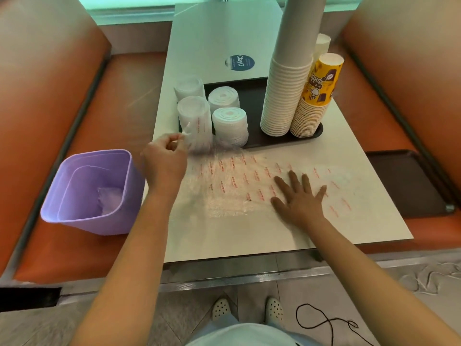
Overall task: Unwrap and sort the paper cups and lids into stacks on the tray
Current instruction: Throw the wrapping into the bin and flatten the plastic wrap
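While my left hand pinches the top edge of the clear wrap beside the wrapped lids, my right hand lies flat on that wrap, fingers spread and straight, holding nothing. I see the wrap, printed with small red marks, stretched across the white table from the lid stack toward my right hand. The wrapped lids stand at the tray's near left corner, with another wrapped stack just behind them. Two bare lid stacks stand on the tray next to these, one behind the other. On the tray's right side rise a tall stack of white cups and, touching it, a shorter stack of yellow cups, rims down. Behind the yellow ones a further white stack shows; I cannot tell whether it sits on the tray. A blue round sticker lies on the table past the tray. To my left a purple bin sits on the orange bench, with crumpled plastic inside. A second dark tray rests on the right-hand bench.
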The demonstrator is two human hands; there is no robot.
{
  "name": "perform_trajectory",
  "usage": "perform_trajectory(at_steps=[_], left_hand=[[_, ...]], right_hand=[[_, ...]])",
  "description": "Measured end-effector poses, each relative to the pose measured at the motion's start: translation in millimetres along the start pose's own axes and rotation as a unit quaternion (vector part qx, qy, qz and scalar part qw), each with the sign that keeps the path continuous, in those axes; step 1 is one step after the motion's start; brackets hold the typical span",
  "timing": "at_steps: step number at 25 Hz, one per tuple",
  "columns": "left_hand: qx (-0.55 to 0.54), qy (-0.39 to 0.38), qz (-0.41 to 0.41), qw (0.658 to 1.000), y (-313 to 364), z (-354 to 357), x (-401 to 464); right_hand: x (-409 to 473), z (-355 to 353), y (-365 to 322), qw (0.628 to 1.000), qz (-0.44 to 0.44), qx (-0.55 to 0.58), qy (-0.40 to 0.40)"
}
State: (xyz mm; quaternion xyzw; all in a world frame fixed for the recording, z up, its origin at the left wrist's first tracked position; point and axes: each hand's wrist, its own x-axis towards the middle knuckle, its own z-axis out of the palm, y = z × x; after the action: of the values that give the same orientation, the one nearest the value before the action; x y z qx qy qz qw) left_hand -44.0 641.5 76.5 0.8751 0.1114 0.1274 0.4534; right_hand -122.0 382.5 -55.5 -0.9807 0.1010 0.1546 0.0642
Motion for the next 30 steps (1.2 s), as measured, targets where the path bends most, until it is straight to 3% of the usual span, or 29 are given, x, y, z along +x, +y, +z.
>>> perform_trajectory(at_steps=[3, 6, 8, 10, 14, 17, 19, 21, 22, 23, 24, 25, 27, 28, 30], left_hand=[[0.008, -0.030, 0.151, 0.988, 37.7, 41.1, -47.2], [0.179, -0.119, 0.256, 0.942, 47.6, 99.0, -80.5], [0.293, -0.195, 0.242, 0.904, 39.3, 126.5, -88.0], [0.329, -0.246, 0.210, 0.887, 28.1, 144.1, -92.9], [0.219, -0.332, 0.082, 0.914, 7.7, 158.6, -99.3], [0.122, -0.407, 0.035, 0.905, 6.3, 157.9, -99.8], [0.077, -0.362, 0.090, 0.925, 7.8, 148.6, -97.2], [0.065, -0.163, 0.182, 0.968, -0.4, 140.4, -85.0], [0.071, -0.095, 0.185, 0.976, -7.2, 135.6, -76.2], [0.081, -0.081, 0.160, 0.980, -15.5, 131.9, -66.2], [0.106, -0.118, 0.122, 0.980, -25.0, 129.3, -57.6], [0.159, -0.186, 0.090, 0.965, -35.3, 128.9, -52.6], [0.313, -0.303, 0.086, 0.896, -51.8, 130.0, -53.4], [0.358, -0.326, 0.100, 0.869, -57.1, 131.2, -54.7], [0.394, -0.333, 0.111, 0.849, -58.4, 132.7, -56.2]], right_hand=[[-3.2, 8.2, 2.6, 1.000, -0.008, 0.023, 0.013], [-3.5, 8.3, 4.5, 0.999, -0.014, 0.034, 0.028], [-0.5, 7.4, 6.3, 0.999, -0.025, 0.033, 0.016], [1.0, 7.4, 12.3, 0.999, -0.039, 0.027, -0.007], [0.1, 4.9, 21.2, 0.995, -0.044, 0.081, 0.022], [1.0, 0.4, 20.9, 0.991, -0.087, 0.092, 0.042], [3.5, -1.2, 21.7, 0.993, -0.109, 0.051, 0.014], [7.9, -2.7, 25.5, 0.993, -0.116, 0.033, 0.008], [9.6, -4.4, 27.0, 0.992, -0.118, 0.047, 0.015], [10.5, -7.4, 27.9, 0.989, -0.123, 0.073, 0.026], [10.4, -11.0, 28.8, 0.986, -0.128, 0.103, 0.036], [10.5, -13.5, 30.1, 0.982, -0.125, 0.137, 0.045], [11.9, -18.5, 32.2, 0.974, -0.092, 0.198, 0.063], [12.3, -21.9, 31.6, 0.973, -0.066, 0.212, 0.070], [14.8, -26.5, 27.7, 0.983, -0.021, 0.163, 0.084]])
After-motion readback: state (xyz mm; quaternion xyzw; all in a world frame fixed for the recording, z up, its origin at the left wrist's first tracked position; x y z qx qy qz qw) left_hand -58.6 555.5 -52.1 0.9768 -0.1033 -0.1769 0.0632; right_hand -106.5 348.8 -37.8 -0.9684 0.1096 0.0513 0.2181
